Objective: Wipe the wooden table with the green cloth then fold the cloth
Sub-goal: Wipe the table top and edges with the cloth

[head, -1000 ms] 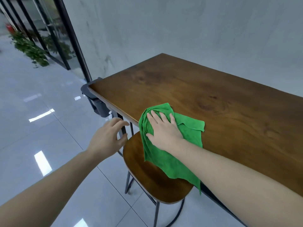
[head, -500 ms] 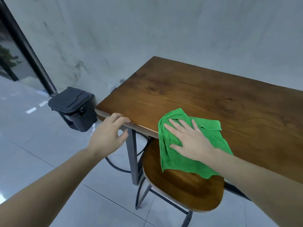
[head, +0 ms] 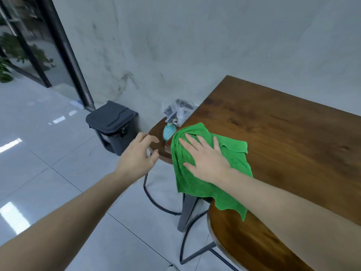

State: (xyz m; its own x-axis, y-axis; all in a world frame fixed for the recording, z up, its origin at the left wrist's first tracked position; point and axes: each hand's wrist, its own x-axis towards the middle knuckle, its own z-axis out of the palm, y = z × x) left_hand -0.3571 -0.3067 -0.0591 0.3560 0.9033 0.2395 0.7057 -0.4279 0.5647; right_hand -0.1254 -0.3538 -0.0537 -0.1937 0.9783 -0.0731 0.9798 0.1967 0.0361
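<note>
At far left, a glass door with dark frame (head: 64,55) and blurred plants (head: 7,61) behind it. Pale floor tiles (head: 39,153) below, catching glare. Against the grey wall (head: 175,45), a dark lidded bin (head: 112,127). Next, left hand (head: 136,157) in the air beside the table corner, fingers loosely curved and spread, holding nothing. Just behind it, a round stool (head: 158,133) bearing a teal spray bottle (head: 169,130) and a crumpled clear bag (head: 178,111). Then green cloth (head: 232,159) bunched over the near left corner of the wooden table (head: 283,137), part on top, part hanging off the edge. Right hand (head: 205,159) flat on the cloth, fingers straight and spread, pressing down. Under the corner, a grey table leg (head: 186,212). At lower right, a second stool (head: 244,237) tucked beneath the edge.
</note>
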